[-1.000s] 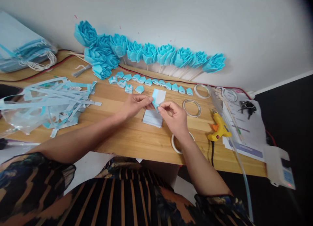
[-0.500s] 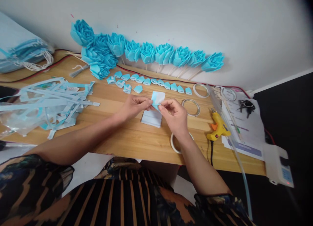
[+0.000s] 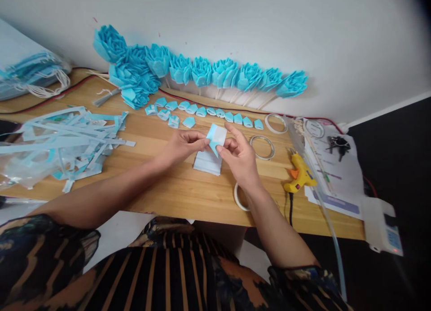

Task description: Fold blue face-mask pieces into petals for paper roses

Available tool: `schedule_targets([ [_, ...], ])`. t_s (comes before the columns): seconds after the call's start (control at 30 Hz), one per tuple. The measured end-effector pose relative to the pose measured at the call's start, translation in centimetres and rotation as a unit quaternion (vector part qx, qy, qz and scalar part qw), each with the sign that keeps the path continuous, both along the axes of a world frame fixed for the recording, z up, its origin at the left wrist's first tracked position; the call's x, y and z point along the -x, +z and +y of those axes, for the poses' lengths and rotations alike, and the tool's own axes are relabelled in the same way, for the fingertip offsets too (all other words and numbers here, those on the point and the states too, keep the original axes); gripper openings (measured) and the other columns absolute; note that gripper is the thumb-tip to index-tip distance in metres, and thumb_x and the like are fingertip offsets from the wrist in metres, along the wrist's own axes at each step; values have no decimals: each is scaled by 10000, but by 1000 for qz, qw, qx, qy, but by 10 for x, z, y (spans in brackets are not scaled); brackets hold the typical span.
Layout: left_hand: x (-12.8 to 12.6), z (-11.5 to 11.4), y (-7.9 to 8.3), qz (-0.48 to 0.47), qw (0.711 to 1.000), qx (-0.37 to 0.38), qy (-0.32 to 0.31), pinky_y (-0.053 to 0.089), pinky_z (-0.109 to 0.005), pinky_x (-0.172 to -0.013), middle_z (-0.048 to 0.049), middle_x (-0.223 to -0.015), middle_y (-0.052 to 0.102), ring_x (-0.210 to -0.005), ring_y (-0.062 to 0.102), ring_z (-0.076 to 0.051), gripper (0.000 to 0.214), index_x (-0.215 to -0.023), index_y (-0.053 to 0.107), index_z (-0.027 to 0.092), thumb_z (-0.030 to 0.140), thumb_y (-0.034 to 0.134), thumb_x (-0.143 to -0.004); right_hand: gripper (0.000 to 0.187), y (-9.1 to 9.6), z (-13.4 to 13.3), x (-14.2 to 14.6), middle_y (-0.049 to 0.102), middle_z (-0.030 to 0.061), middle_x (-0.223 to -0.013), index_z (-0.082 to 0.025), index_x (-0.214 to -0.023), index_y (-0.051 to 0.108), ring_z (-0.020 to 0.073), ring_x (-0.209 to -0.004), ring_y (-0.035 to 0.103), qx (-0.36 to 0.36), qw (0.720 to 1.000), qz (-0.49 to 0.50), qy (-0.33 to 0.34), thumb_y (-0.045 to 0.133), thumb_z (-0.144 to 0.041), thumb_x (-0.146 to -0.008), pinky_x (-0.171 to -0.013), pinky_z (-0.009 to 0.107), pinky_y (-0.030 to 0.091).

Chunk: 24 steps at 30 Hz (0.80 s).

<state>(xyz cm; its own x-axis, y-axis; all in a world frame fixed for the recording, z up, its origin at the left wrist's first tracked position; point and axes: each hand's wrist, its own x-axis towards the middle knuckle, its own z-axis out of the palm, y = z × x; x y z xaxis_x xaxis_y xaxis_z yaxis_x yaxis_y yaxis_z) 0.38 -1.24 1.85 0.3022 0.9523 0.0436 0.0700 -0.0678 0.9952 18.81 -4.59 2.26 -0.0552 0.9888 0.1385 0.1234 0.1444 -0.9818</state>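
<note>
Between my two hands is a small piece of blue-and-white fabric (image 3: 218,135), with a corner folded over at its lower edge. My left hand (image 3: 186,145) pinches its left side between thumb and fingertips. On the right, my right hand (image 3: 240,156) holds the lower right edge with its thumb, while the index finger is raised along the side. Just below them lies a stack of pale fabric pieces (image 3: 207,164) on the wooden table (image 3: 175,190). Beyond my hands, several folded blue petals (image 3: 189,122) sit in rows.
Blue fabric roses (image 3: 225,73) on sticks lean along the wall. Fabric strips (image 3: 84,142) are heaped at left. To the right are tape rolls (image 3: 262,148), a yellow glue gun (image 3: 299,172), keys (image 3: 339,146) on papers and a white device (image 3: 382,225).
My right index finger has lifted and straightened away from the fabric. The piece now shows more of its face, with the folded corner visible. My left hand keeps its pinch.
</note>
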Motion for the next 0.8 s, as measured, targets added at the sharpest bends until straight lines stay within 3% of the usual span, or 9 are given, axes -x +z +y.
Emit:
schedule_targets([
  [0.13,0,-2,4,-5,1000,-2,-10,483,-247,-667,-27,-693,703,-657,603,-116,287,-703,690,145,420,699,-785,681,-1,2,-1,698,-6,-891,-322,-1429,436,173,-808,650,32,997,52,39,716,-325,-808,-725,338,562],
  [0.37,-1,-6,7,10,999,-2,-36,471,-250,-652,-31,-713,687,-664,596,-119,281,-728,676,135,410,702,-787,557,-4,2,-2,695,-2,-902,-298,-1341,546,170,-821,649,43,998,15,39,699,-325,-806,-732,337,581],
  [0.6,0,-2,4,-31,998,32,-32,480,-244,-659,-16,-683,669,-639,571,-107,339,-787,721,138,476,728,-761,633,-8,3,-2,678,13,-972,-303,-1373,515,176,-857,647,43,998,18,35,725,-357,-778,-755,351,595],
  [0.8,0,-2,6,9,999,32,-30,444,-230,-602,-10,-608,644,-592,545,-103,323,-675,710,140,451,715,-764,593,-4,2,0,692,14,-1004,-280,-1310,558,165,-860,657,47,998,24,29,753,-321,-751,-783,340,597],
])
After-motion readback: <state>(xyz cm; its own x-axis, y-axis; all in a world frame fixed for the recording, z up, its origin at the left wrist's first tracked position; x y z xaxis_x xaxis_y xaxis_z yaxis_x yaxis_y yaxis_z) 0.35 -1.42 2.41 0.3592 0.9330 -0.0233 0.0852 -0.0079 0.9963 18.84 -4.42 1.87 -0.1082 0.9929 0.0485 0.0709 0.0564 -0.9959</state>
